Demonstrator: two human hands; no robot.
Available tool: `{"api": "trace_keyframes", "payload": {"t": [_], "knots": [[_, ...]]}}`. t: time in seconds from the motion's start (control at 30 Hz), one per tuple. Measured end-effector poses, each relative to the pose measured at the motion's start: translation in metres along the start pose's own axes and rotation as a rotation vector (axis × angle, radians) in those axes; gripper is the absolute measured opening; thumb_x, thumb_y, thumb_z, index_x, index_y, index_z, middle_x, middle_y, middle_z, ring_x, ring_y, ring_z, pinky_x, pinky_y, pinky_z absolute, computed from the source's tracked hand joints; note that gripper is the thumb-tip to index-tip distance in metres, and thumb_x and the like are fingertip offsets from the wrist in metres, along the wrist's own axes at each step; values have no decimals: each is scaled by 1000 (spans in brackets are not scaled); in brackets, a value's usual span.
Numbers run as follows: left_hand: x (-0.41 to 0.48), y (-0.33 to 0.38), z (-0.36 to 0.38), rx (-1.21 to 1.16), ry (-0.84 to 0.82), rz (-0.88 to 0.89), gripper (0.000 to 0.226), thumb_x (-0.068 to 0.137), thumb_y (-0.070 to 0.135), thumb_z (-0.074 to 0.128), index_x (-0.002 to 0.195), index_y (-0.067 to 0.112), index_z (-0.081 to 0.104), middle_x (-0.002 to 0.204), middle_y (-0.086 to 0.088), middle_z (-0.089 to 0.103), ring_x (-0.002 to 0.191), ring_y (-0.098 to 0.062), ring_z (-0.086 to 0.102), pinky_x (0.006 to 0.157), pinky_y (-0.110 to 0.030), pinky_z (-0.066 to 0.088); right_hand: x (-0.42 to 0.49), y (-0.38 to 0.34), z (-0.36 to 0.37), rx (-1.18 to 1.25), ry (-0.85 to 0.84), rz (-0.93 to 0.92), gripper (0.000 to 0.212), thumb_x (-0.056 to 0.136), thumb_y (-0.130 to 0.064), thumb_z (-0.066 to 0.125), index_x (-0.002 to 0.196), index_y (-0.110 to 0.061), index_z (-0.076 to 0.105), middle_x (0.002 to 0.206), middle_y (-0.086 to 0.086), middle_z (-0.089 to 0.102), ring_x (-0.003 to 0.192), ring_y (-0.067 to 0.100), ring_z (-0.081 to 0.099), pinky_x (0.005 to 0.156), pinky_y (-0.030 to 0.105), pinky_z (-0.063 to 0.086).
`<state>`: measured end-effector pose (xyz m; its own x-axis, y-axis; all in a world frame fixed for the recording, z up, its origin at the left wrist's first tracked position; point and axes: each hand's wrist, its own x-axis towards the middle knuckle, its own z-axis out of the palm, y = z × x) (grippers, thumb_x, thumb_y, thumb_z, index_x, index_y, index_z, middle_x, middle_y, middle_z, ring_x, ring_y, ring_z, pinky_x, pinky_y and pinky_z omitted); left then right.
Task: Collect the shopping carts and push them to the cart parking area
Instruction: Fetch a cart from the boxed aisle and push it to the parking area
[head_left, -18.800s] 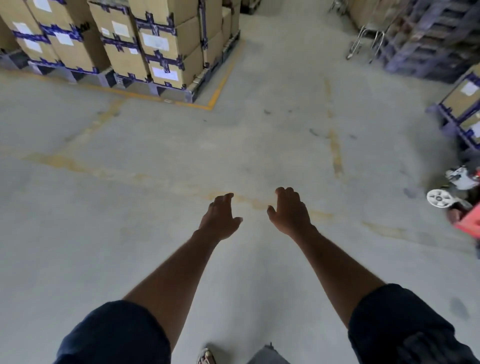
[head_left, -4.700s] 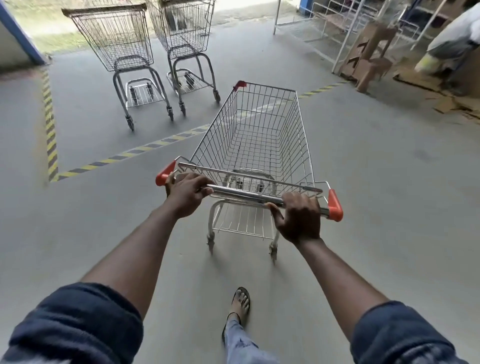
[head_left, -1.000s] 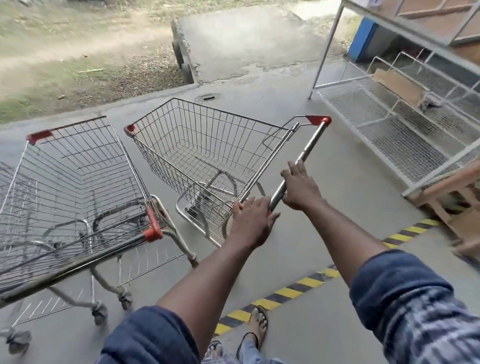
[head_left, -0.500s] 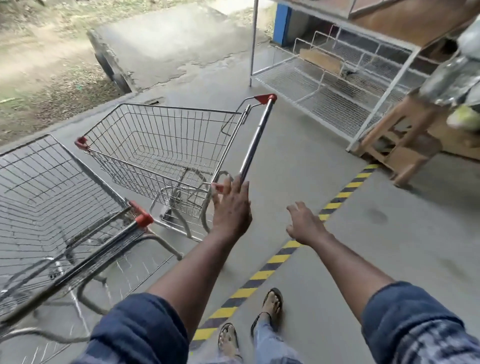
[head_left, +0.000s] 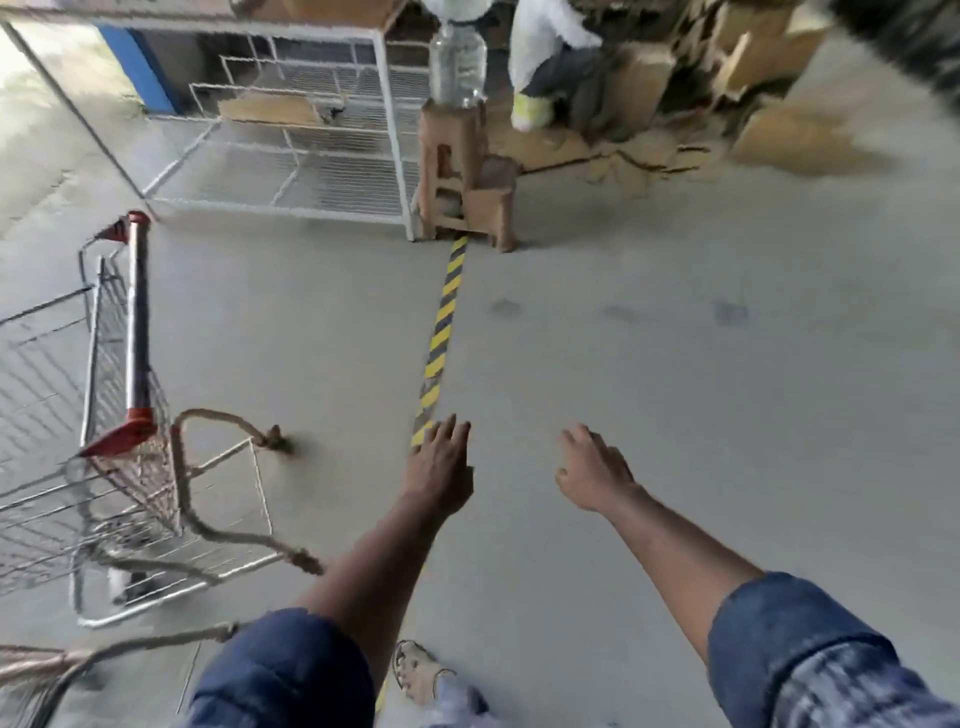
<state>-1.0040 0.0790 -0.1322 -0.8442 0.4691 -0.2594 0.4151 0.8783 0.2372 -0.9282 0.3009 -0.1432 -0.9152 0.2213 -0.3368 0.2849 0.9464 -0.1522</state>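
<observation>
Your left hand (head_left: 440, 470) is out in front, fingers straight and loosely spread, holding nothing. Your right hand (head_left: 592, 470), just beside it, is relaxed with fingers slightly curled, also empty. The cart (head_left: 136, 332) stands well off to the left of your left hand, untouched. A striped line (head_left: 441, 322) runs ahead from your left fingertips to a stool (head_left: 462, 171).

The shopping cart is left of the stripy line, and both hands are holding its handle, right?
Not quite. The shopping cart is left of the stripy line, but neither the left hand nor the right hand holds its handle. The head view shows both open and away from it.
</observation>
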Motion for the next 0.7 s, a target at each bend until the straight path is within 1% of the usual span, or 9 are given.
{"api": "trace_keyframes", "payload": {"t": [0.07,0.2,0.37,0.53,0.63,0.7], "knots": [[2,60,20,56,-57,101,66,96,30,58,153,19,27,164,-3,19,149,-25,21,110,-45,37,-39,62,6,41,52,137,35,91,-30,53,121,-13,49,128,10,48,119,33,51,91,42,47],[-12,198,71,53,-146,258,65,94,29,61,150,20,31,158,-1,30,142,-25,31,104,-45,41,-133,181,23,143,114,341,41,92,-31,53,128,-12,49,130,10,49,119,32,51,91,40,46],[-58,360,132,33,-266,455,68,93,31,62,152,21,29,157,0,32,142,-26,33,107,-44,40,-260,305,57,258,145,610,37,92,-32,52,123,-12,48,128,10,48,119,32,49,91,41,46],[-98,490,169,96,-349,669,71,93,35,62,154,22,28,158,1,30,143,-25,33,109,-45,40,-368,394,83,345,182,867,42,93,-34,52,129,-13,46,129,10,48,122,32,48,92,42,44],[-110,558,186,149,-370,797,70,92,35,63,153,22,29,156,0,33,141,-26,35,107,-45,41,-412,435,97,395,225,973,45,92,-34,53,132,-13,45,129,11,47,124,32,47,93,42,45],[-115,600,200,179,-396,859,71,93,36,63,153,22,28,157,-1,31,142,-26,33,108,-46,39,-434,462,103,431,251,1032,48,92,-34,55,134,-13,45,130,11,48,124,32,47,94,43,45]]}}
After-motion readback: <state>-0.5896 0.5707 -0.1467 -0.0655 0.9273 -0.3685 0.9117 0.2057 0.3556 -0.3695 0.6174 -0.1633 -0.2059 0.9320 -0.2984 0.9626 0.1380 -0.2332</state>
